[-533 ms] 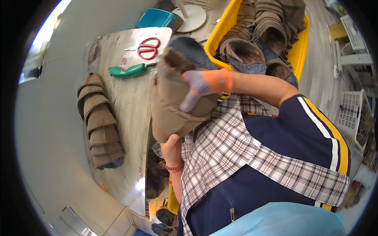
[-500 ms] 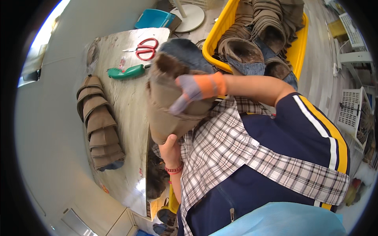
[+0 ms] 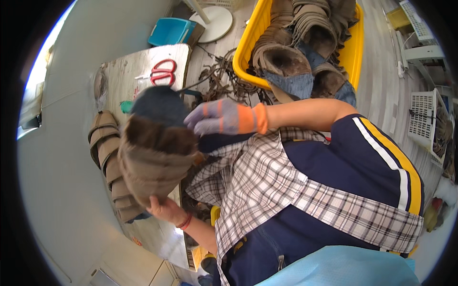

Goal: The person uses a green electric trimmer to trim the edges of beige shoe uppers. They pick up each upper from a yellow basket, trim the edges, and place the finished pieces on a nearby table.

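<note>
A brown fur-lined boot upper [image 3: 155,169] with a dark blue flap [image 3: 160,102] is held tilted over the worktable, its furry opening showing. My bare left hand [image 3: 164,209], with red bracelets at the wrist, grips the lower end, thumb on the outside. My right hand [image 3: 222,117], in a grey and orange glove, reaches beside the blue flap with its fingers stretched out. Its fingertips are at the flap's edge; whether they touch it I cannot tell. Behind the held piece, a nested stack of similar brown uppers [image 3: 114,174] lies on the table, partly covered.
Red-handled scissors [image 3: 163,72] and a mostly hidden green tool [image 3: 126,107] lie on the worktable [image 3: 167,238]. A yellow crate [image 3: 243,62] full of brown uppers stands at the back right, with scrap strips [image 3: 229,78] on the floor beside it. A teal bin [image 3: 169,31] is behind the table.
The boot upper has swung left over the table, its opening now more toward me, covering most of the green tool. My right hand has come off its side and moved to the flap's edge.
</note>
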A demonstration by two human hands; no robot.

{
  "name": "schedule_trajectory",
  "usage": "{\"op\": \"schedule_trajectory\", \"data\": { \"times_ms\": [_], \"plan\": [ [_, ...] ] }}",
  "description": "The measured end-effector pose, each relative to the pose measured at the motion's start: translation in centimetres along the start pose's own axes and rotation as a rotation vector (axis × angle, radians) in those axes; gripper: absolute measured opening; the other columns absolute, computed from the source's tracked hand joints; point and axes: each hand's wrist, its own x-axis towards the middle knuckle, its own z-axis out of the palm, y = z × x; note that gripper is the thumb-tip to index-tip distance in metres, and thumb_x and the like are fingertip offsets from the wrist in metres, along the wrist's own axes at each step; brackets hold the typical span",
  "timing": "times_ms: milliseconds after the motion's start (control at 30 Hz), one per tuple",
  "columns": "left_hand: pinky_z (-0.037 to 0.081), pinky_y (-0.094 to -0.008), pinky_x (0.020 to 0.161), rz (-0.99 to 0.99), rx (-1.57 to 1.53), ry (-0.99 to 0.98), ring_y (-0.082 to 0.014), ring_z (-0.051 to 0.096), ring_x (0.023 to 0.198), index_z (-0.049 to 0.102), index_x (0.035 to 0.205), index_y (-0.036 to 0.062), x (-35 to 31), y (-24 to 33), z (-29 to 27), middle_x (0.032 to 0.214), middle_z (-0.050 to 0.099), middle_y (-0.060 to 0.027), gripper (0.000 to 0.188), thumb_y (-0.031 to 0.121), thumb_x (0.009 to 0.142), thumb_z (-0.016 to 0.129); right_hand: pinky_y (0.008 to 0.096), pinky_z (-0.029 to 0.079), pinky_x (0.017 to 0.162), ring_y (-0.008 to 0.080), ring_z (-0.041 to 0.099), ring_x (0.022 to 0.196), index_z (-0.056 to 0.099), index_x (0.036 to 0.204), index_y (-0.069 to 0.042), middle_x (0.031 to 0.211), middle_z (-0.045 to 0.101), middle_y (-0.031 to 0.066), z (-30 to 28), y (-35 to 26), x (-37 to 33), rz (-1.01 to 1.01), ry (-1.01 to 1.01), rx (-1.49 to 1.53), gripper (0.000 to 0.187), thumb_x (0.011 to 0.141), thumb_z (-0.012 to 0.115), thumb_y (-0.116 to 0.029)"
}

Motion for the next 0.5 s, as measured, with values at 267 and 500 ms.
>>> {"op": "schedule_trajectory", "data": {
  "times_ms": [267, 500],
  "plan": [
    [0.032, -0.0345, 0.103, 0.066, 0.647, 0.284, -0.0239, 0.047, 0.114, 0.047, 0.126, -0.0106, 5.8, -4.5, -7.8, 0.136, 0.047, -0.0135, 0.055, 0.02, 0.085, 0.068, 0.0283, 0.049, 0.079, 0.016, 0.061, 0.087, 0.062, 0.11, -0.001, 0.092, 0.065, 0.007, -25.3, 5.0, -10.8, 0.187, 1.309, -0.775, 0.033, 0.083, 0.068, -0.019],
    [0.03, -0.0327, 0.103, 0.144, 0.342, 0.085, -0.022, 0.047, 0.113, 0.048, 0.125, -0.0101, 10.9, -7.7, -2.4, 0.132, 0.05, -0.0113, 0.051, 0.015, 0.085, 0.068, 0.0415, 0.04, 0.1, 0.0249, 0.061, 0.077, 0.05, 0.117, -0.001, 0.08, 0.062, 0.0081, -39.2, 7.0, -14.9, 0.127, 1.581, 0.826, 0.053, 0.082, 0.07, -0.035]
  ]
}}
